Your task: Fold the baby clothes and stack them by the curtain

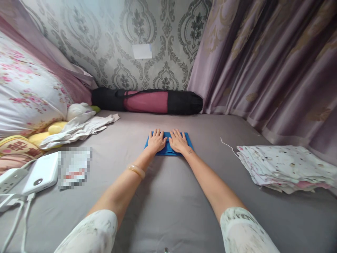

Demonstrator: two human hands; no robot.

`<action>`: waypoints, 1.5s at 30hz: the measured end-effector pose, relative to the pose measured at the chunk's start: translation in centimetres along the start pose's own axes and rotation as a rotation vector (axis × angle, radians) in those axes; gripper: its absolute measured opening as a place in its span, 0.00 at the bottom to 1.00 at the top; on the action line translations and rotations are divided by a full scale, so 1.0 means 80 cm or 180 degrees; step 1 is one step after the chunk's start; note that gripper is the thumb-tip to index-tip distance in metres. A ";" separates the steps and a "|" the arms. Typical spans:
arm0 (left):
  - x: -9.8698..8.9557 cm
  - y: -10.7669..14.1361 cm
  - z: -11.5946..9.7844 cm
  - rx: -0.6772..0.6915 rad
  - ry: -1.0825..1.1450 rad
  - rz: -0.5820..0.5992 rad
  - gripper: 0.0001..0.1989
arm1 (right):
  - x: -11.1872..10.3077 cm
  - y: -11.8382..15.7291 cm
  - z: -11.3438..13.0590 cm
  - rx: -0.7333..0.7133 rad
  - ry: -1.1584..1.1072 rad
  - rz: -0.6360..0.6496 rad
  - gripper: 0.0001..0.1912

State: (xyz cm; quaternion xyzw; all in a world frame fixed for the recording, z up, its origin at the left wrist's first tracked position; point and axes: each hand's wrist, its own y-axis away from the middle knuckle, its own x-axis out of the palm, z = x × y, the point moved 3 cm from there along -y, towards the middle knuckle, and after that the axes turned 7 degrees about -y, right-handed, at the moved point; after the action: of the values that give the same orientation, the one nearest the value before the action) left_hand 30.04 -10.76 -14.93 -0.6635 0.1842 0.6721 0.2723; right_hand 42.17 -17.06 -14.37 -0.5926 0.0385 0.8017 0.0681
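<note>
A blue folded cloth (168,153) lies flat on the grey bed sheet (168,196), in the middle of the view. My left hand (157,141) rests palm down on its left half, fingers spread and pointing away from me. On the right half my right hand (178,141) lies the same way, palm down with fingers apart. Both thumbs point inward, with a narrow strip of blue between them. The hands cover much of the cloth, so its exact kind cannot be made out.
A long black and dark-red bag (146,102) lies against the wall. To the right sits a stack of folded patterned fabric (284,165). On the left are a white power bank (42,172) with cables, a power strip (10,179), crumpled pale clothing (81,128) and plush toys.
</note>
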 end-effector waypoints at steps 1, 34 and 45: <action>-0.001 0.002 0.004 -0.0081 -0.0002 -0.0022 0.30 | -0.001 0.002 -0.004 0.0072 0.0024 -0.0075 0.31; 0.000 0.045 0.051 -0.0323 0.0581 0.0237 0.36 | -0.015 0.046 -0.044 0.0668 -0.0190 0.0042 0.36; 0.009 0.065 0.046 -0.0274 0.0570 0.0057 0.35 | -0.012 0.058 -0.027 0.0381 0.0147 -0.0089 0.35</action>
State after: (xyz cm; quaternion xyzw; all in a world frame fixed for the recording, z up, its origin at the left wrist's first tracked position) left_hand 23.99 -12.54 -16.02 -0.7303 0.1847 0.6198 0.2200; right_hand 43.74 -22.03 -14.13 -0.6062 0.0796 0.7831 0.1137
